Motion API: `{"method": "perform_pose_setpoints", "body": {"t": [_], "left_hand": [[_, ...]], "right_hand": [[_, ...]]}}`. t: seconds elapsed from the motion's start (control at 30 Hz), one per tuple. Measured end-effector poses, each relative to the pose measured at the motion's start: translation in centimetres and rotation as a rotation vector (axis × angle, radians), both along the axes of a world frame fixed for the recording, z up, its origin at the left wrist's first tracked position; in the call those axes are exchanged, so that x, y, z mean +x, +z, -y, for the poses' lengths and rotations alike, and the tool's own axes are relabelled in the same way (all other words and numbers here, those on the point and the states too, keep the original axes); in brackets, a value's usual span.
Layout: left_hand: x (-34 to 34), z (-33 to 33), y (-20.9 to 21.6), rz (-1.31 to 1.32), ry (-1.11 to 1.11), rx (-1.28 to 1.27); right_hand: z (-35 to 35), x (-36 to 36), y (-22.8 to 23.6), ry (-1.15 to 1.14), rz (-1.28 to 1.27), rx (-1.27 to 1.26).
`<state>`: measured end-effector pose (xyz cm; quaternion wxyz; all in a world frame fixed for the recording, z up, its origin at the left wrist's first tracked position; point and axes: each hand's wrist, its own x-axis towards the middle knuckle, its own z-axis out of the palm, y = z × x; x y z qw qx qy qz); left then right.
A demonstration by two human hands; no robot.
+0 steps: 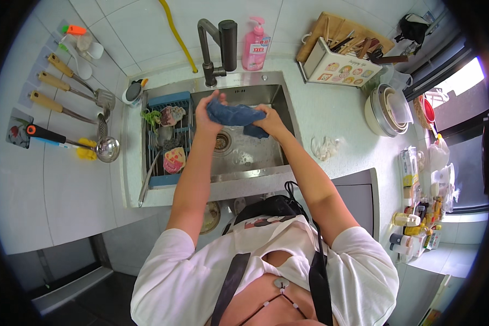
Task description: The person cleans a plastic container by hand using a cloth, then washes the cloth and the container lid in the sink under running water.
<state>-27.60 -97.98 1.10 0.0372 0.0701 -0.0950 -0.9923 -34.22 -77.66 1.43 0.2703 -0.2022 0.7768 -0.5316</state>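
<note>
A dark blue cloth is stretched between my two hands above the steel sink. My left hand grips its left end, the thumb and fingers showing near the faucet. Around the right end my right hand is closed, and a loose fold hangs below it. Under the cloth, the sink's drain shows, and the basin floor looks wet. Just beyond my hands stands the dark grey faucet; whether water runs from it I cannot tell.
A blue drying rack with sponges and scrubbers fills the sink's left side. Pink soap bottle stands behind the sink. To the right are a knife holder, stacked bowls and a crumpled clear plastic bag. Ladle and spatulas hang left.
</note>
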Motion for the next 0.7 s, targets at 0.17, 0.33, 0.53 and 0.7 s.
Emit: {"method": "perform_pose_setpoints", "body": {"t": [0.17,0.33,0.53,0.7], "left_hand": [[3.1,-0.9,-3.1,0.430,-0.052,-0.220],[2.4,-6.4,-2.9,0.353,-0.298,0.026],[-1.2,-5.4,-4.4,-0.039,-0.276,0.017],[-0.4,-5.2,-1.1,-0.136,-0.237,-0.035]], "right_hand": [[0.4,-1.0,0.3,-0.259,0.018,-0.278],[2.9,2.5,4.1,-0.126,-0.414,-0.226],[3.5,6.1,6.3,0.058,-0.812,-0.070],[3.1,7.2,6.8,0.050,-0.775,-0.196]]}}
